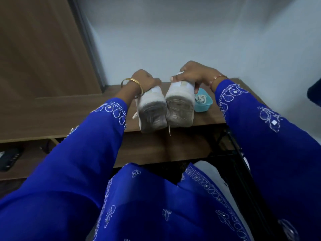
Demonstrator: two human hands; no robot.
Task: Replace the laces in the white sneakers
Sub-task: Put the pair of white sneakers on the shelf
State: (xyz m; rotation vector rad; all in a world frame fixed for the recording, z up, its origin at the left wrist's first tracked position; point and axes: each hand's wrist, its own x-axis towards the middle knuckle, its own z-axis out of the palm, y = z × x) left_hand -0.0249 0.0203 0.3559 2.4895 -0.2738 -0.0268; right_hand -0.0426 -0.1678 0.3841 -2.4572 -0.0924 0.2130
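Observation:
Two white sneakers are tipped up side by side above the wooden table [205,119], heels and grey soles facing me. My left hand [143,80] grips the top of the left sneaker [152,112]. My right hand [192,74] grips the top of the right sneaker [179,106], thumb on its upper. A white lace end [169,131] hangs down between the two soles, and another lace [135,115] dangles at the left sneaker's side. The sneakers' fronts and eyelets are hidden behind the heels.
A small blue bowl [204,103] with coiled white laces inside sits on the table just right of the sneakers. A white wall rises behind the table, a brown door panel [38,49] stands at left. A dark object [8,159] lies on a lower shelf at left.

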